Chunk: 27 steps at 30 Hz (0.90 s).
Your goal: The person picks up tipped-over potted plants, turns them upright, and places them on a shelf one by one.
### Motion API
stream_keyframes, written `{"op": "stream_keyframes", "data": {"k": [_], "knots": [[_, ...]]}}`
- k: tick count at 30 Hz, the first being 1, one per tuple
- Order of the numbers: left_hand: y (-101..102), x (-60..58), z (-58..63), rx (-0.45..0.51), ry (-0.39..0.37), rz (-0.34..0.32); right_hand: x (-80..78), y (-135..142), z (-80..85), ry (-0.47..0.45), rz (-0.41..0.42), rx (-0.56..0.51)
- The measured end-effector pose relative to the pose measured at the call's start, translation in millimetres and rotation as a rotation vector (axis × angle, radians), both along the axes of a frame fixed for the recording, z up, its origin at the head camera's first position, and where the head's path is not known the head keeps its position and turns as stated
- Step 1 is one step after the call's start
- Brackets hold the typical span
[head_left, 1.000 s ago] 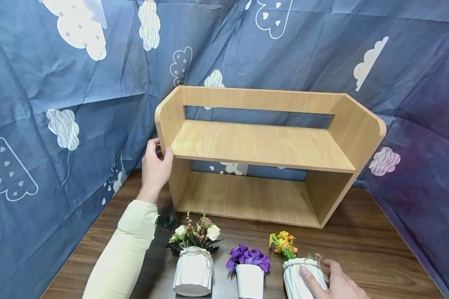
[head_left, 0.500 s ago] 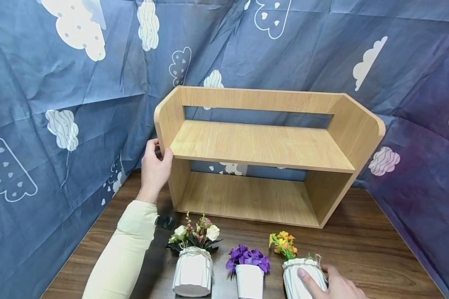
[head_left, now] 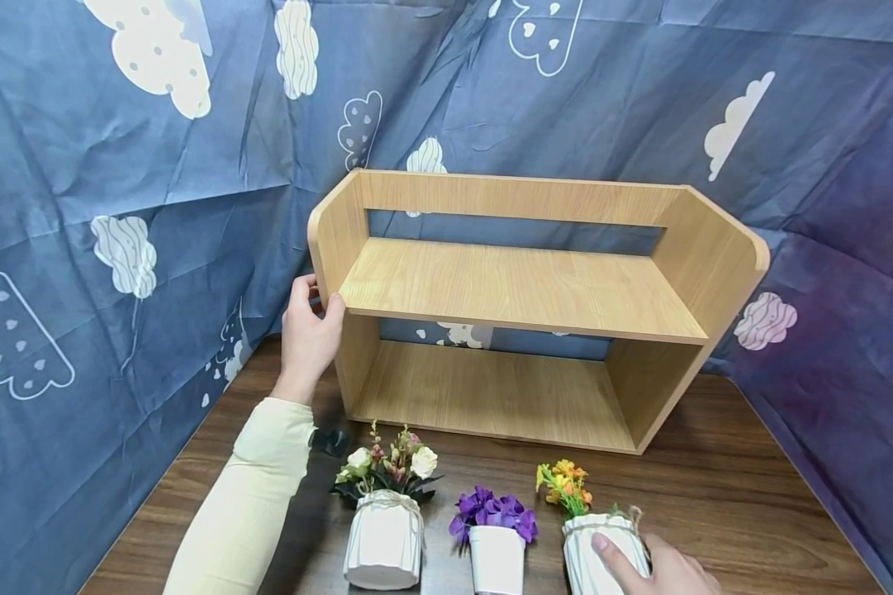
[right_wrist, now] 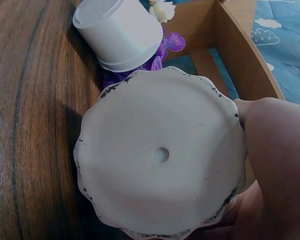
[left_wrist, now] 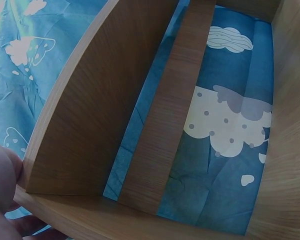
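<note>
My left hand [head_left: 308, 335] grips the left side panel of a two-tier wooden shelf [head_left: 524, 289], thumb at the front edge and fingers behind the panel. In the left wrist view, part of that hand shows at the lower left corner. At lower right in the head view, my right hand [head_left: 662, 568] holds a ribbed white flowerpot [head_left: 598, 549] with orange and yellow flowers [head_left: 565, 483] and twine round its rim. The pot's scalloped base [right_wrist: 160, 120], with a small centre hole, faces the right wrist camera.
A white pot of purple flowers [head_left: 496, 558] lies beside the held pot. Left of it lies a white pot with cream roses [head_left: 384, 541], close to my left forearm. The dark wooden table [head_left: 751, 487] bears everything. Blue cloud-patterned cloth [head_left: 216, 157] hangs behind and at both sides.
My right hand has shifted slightly left, closer around the flowerpot. The left hand, shelf and other pots stay where they were.
</note>
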<state>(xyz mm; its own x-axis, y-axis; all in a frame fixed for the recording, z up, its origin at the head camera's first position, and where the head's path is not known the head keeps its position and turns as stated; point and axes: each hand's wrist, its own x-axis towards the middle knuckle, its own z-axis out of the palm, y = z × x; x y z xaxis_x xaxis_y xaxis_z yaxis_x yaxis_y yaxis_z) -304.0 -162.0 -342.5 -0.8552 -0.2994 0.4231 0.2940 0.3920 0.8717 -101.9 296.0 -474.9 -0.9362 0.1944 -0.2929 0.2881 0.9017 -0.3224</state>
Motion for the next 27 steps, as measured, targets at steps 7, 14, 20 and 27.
{"op": "stream_keyframes", "data": {"k": [7, 14, 20, 27], "knots": [[-0.9, -0.5, 0.3, 0.001, 0.009, 0.0, -0.5, -1.7, 1.2, 0.032, -0.008, -0.031], [-0.7, -1.6, -0.4, -0.006, 0.018, 0.005, -0.5, -1.1, -0.5, 0.052, -0.037, -0.091], [-0.7, -1.1, -0.3, -0.007, 0.012, 0.001, 0.7, 0.9, -1.2, 0.051, -0.064, -0.146], [-0.2, -1.4, -2.0, -0.005, 0.022, 0.008, 3.5, 3.0, -4.3, 0.057, -0.096, -0.209]]}}
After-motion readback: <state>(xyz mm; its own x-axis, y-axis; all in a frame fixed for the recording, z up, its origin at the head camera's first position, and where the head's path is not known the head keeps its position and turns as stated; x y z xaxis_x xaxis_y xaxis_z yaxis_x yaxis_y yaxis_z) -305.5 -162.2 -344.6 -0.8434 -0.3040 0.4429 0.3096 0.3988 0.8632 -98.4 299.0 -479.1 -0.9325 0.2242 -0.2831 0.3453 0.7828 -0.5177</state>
